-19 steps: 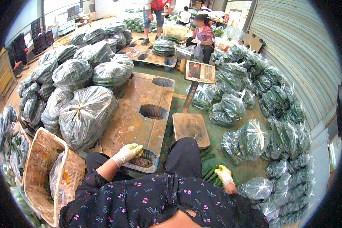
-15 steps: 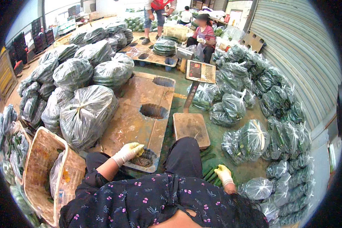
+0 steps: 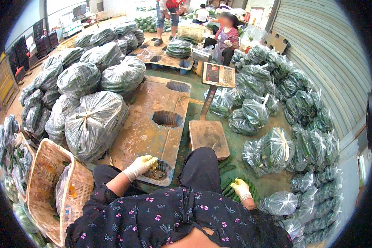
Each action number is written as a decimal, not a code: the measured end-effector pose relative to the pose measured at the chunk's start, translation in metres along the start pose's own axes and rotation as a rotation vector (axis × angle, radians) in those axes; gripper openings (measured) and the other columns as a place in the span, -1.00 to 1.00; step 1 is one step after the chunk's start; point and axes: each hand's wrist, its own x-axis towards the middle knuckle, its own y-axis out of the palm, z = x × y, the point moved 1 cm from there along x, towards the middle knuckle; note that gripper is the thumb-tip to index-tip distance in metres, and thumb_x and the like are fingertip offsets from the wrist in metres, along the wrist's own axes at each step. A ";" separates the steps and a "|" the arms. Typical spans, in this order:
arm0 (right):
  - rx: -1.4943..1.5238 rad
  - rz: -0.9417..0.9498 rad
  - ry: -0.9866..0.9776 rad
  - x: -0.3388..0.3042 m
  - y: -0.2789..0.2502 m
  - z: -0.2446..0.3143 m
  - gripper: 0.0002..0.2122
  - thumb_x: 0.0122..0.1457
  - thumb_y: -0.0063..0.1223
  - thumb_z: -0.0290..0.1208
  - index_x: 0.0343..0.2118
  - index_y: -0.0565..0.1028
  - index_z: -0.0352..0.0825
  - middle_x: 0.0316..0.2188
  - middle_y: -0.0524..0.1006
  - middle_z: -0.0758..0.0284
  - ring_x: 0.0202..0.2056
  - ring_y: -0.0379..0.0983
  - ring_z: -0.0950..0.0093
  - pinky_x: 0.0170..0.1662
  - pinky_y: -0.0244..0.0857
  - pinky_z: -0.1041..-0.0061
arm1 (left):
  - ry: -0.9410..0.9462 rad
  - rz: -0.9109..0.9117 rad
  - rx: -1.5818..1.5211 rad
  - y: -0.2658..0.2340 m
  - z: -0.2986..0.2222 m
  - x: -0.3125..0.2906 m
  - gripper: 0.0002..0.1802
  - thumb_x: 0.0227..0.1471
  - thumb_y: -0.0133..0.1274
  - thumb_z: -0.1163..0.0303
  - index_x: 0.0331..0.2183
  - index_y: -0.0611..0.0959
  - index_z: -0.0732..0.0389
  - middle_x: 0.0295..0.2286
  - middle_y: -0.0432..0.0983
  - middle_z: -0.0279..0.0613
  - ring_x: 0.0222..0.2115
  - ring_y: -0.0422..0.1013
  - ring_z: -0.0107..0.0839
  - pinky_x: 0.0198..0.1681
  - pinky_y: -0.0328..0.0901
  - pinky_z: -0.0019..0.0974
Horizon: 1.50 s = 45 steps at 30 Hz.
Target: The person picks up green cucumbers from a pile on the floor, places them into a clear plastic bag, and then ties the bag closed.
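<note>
My left hand (image 3: 141,167), in a pale glove yellowed at the fingers, hovers above the near end of a brown pallet (image 3: 144,132). Its fingers are pressed together; whatever they might hold is hidden. Down at my right side, my gloved right hand (image 3: 240,189) is closed over long green cucumbers (image 3: 253,189) lying in a loose pile on the floor, its fingers curled on one of them. Just beyond my knee stands a platform scale (image 3: 208,138), its plate bare and its lit display (image 3: 219,75) on a post facing me.
Filled clear bags (image 3: 96,124) are heaped at the left, with a tan plastic crate (image 3: 49,186) near me. More bags of cucumbers (image 3: 273,151) line the right side along a shutter wall (image 3: 322,53). A seated person (image 3: 226,39) and a standing person (image 3: 169,16) are farther off.
My right hand has shifted slightly left and up over the cucumbers. My left hand has barely moved. The seated person has raised a hand, and the standing person's arms have moved.
</note>
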 end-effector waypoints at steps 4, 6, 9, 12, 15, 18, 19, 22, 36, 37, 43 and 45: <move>-0.017 0.012 -0.009 0.002 0.007 -0.006 -0.47 -0.09 0.14 -0.22 -0.04 0.36 -0.37 -0.12 0.46 0.17 -0.08 0.39 0.37 0.01 0.19 0.50 | -0.042 0.020 -0.033 0.001 -0.003 -0.003 -0.65 0.09 -0.07 0.13 -0.40 0.56 0.25 -0.56 0.43 -0.38 -0.52 0.32 -0.58 -0.41 0.25 -0.49; -0.002 0.017 -0.011 0.004 0.010 -0.009 -0.47 -0.09 0.14 -0.21 -0.04 0.36 -0.37 -0.12 0.46 0.18 -0.08 0.39 0.37 0.01 0.19 0.50 | -0.043 0.023 -0.041 0.003 0.000 -0.002 -0.65 0.09 -0.07 0.13 -0.41 0.56 0.25 -0.57 0.43 -0.38 -0.52 0.32 -0.58 -0.41 0.25 -0.49; -0.019 0.024 -0.022 0.001 0.010 -0.003 -0.47 -0.09 0.13 -0.20 -0.04 0.37 -0.37 -0.12 0.46 0.19 -0.09 0.39 0.37 0.01 0.19 0.50 | -0.041 0.024 -0.012 0.005 0.006 0.000 -0.66 0.08 -0.06 0.14 -0.42 0.56 0.25 -0.56 0.43 -0.38 -0.52 0.31 -0.58 -0.41 0.25 -0.48; -0.066 0.039 -0.036 0.000 0.011 0.006 -0.47 -0.08 0.13 -0.19 -0.04 0.37 -0.36 -0.12 0.46 0.19 -0.09 0.40 0.36 0.00 0.20 0.50 | -0.034 0.031 0.022 0.005 0.008 -0.001 -0.67 0.07 -0.03 0.17 -0.35 0.57 0.27 -0.53 0.47 -0.34 -0.51 0.33 -0.57 -0.40 0.27 -0.46; -0.062 0.064 -0.035 0.001 0.014 0.007 -0.47 -0.08 0.12 -0.17 -0.04 0.36 -0.35 -0.12 0.46 0.19 -0.09 0.39 0.34 0.00 0.19 0.49 | -0.050 0.039 0.018 0.009 0.005 -0.002 -0.68 0.07 -0.03 0.18 -0.36 0.57 0.27 -0.53 0.48 -0.34 -0.50 0.34 -0.56 -0.39 0.27 -0.47; -0.085 0.076 -0.047 0.000 0.017 0.007 -0.46 -0.07 0.11 -0.15 -0.03 0.36 -0.34 -0.12 0.45 0.19 -0.08 0.38 0.32 0.00 0.19 0.48 | -0.055 0.040 -0.008 0.011 0.008 -0.002 -0.69 0.06 -0.02 0.19 -0.37 0.57 0.27 -0.53 0.48 -0.34 -0.50 0.35 -0.56 -0.39 0.28 -0.47; -0.123 0.074 -0.067 0.000 0.017 0.008 -0.46 -0.07 0.10 -0.14 -0.03 0.36 -0.34 -0.11 0.45 0.19 -0.08 0.38 0.32 0.01 0.19 0.47 | -0.043 0.039 -0.022 0.011 0.011 -0.001 -0.70 0.06 -0.01 0.19 -0.37 0.57 0.26 -0.53 0.48 -0.34 -0.51 0.35 -0.56 -0.40 0.28 -0.46; -0.112 0.076 -0.087 0.001 0.022 0.003 -0.46 -0.06 0.08 -0.13 -0.03 0.36 -0.34 -0.12 0.45 0.20 -0.08 0.38 0.31 0.01 0.19 0.46 | -0.025 0.043 -0.019 0.012 0.007 -0.003 -0.71 0.05 -0.01 0.20 -0.39 0.57 0.26 -0.53 0.48 -0.34 -0.51 0.35 -0.56 -0.41 0.29 -0.46; -0.167 0.096 -0.051 -0.014 0.014 0.031 -0.47 -0.07 0.11 -0.14 -0.04 0.37 -0.31 -0.12 0.46 0.21 -0.09 0.39 0.32 -0.01 0.20 0.48 | -0.050 0.085 -0.064 0.014 -0.004 -0.005 -0.71 0.05 -0.01 0.20 -0.40 0.56 0.26 -0.54 0.46 -0.35 -0.52 0.33 -0.57 -0.41 0.28 -0.46; -0.184 0.108 -0.025 -0.015 0.012 0.037 -0.47 -0.08 0.11 -0.13 -0.04 0.38 -0.31 -0.12 0.46 0.22 -0.09 0.38 0.32 0.00 0.20 0.48 | -0.044 0.054 -0.029 0.013 -0.003 -0.003 -0.70 0.05 0.00 0.19 -0.39 0.56 0.26 -0.54 0.46 -0.36 -0.52 0.33 -0.57 -0.41 0.28 -0.47; -0.132 0.093 0.004 -0.007 0.021 0.023 -0.47 -0.10 0.12 -0.12 -0.06 0.40 -0.31 -0.12 0.45 0.21 -0.08 0.37 0.29 0.01 0.19 0.46 | -0.054 0.035 -0.005 0.014 -0.010 0.001 -0.70 0.06 -0.01 0.20 -0.36 0.57 0.27 -0.51 0.49 -0.32 -0.50 0.36 -0.55 -0.40 0.28 -0.48; -0.143 0.107 0.031 -0.001 0.032 0.011 -0.48 -0.09 0.13 -0.15 -0.06 0.40 -0.32 -0.12 0.46 0.21 -0.08 0.38 0.32 0.00 0.19 0.48 | -0.039 0.063 0.013 0.015 -0.012 -0.001 -0.70 0.06 -0.02 0.20 -0.35 0.57 0.27 -0.51 0.49 -0.32 -0.50 0.36 -0.54 -0.40 0.28 -0.47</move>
